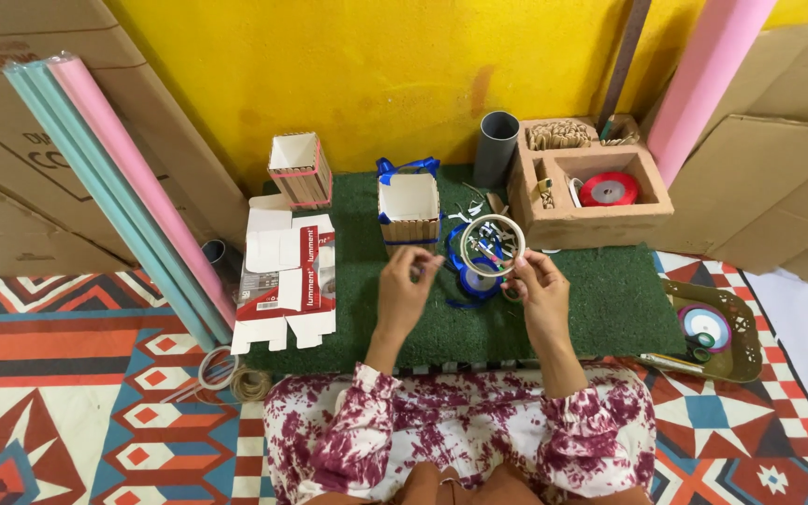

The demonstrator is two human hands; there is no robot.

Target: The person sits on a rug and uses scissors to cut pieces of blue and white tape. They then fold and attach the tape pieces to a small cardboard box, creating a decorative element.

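**Pale tape ring held up between two hands over the green mat**

The pale ring of tape [493,244] stands upright above the green mat [600,309], just over a heap of blue ribbon [465,281]. The right hand [542,285] grips it from 5 o'clock: thumb and forefinger are pinched shut on the lower right rim of the ring, and the other fingers are curled loosely below. The left hand [406,285] is at 8 o'clock from the ring, a little apart from it. Its fingertips are brought together near the ring's left side; I cannot tell if they pinch the tape end or something else, because it is too small to see.

At 11 o'clock from the ring stands a small box of wooden sticks [410,209] with blue ribbon behind it. Further to 10 o'clock stands a second stick box with a pink band [300,169]. At 9 o'clock, on the mat's left edge, lies a flattened red and white carton [284,279]. Beyond it, rolls of pink and teal paper [119,192] lean against the cardboard.

At 1 o'clock there is a grey pipe piece [496,148], and beside it a brown tray with compartments [593,223]; a red ribbon spool [609,189] lies in its large compartment. At 4 o'clock, on the patterned rug [77,393], lies a golden tray [736,360].
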